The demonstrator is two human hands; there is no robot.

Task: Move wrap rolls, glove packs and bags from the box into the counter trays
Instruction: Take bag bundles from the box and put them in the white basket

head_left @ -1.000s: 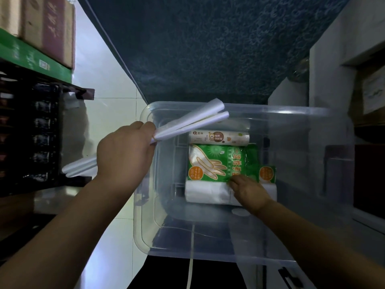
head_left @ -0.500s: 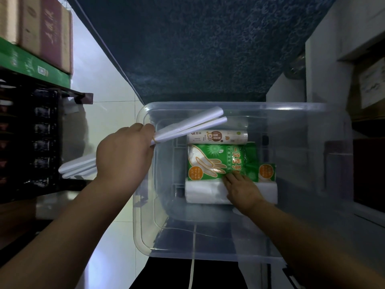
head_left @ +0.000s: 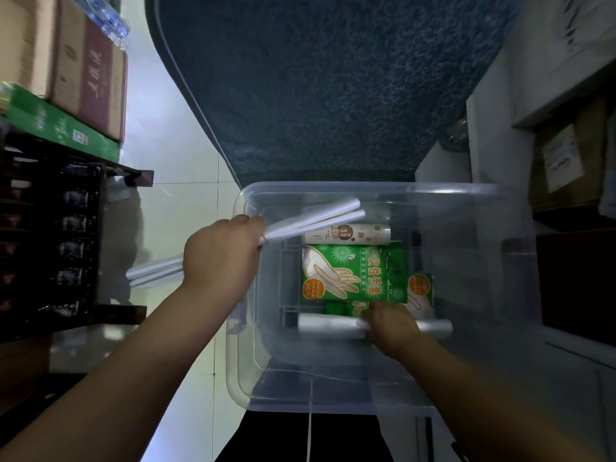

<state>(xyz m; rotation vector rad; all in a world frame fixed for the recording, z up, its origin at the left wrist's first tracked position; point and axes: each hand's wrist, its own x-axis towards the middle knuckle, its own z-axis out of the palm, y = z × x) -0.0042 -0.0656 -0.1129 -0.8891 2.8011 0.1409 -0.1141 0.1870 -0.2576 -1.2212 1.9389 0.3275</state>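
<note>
A clear plastic box (head_left: 473, 195) stands on the floor below me. My left hand (head_left: 220, 258) grips two thin white wrap rolls (head_left: 320, 216) over the box's left rim, their ends sticking out both sides of the fist. Inside lie a green glove pack (head_left: 346, 271), a second green pack (head_left: 420, 290) partly under it, a labelled white roll (head_left: 346, 234) behind them, and a pale wrap roll (head_left: 330, 326) nearest me. My right hand (head_left: 390, 325) is curled round that pale roll near its middle.
A dark blue mat (head_left: 326, 88) lies beyond the box. Stacked cartons (head_left: 83, 71) and a black crate rack (head_left: 50, 245) stand at the left. White cabinets and brown boxes (head_left: 563, 158) line the right. Pale floor tiles (head_left: 180, 161) show at the left.
My right hand slid off the green glove pack toward me and closed round the pale roll. The left hand keeps its two thin rolls in about the same place.
</note>
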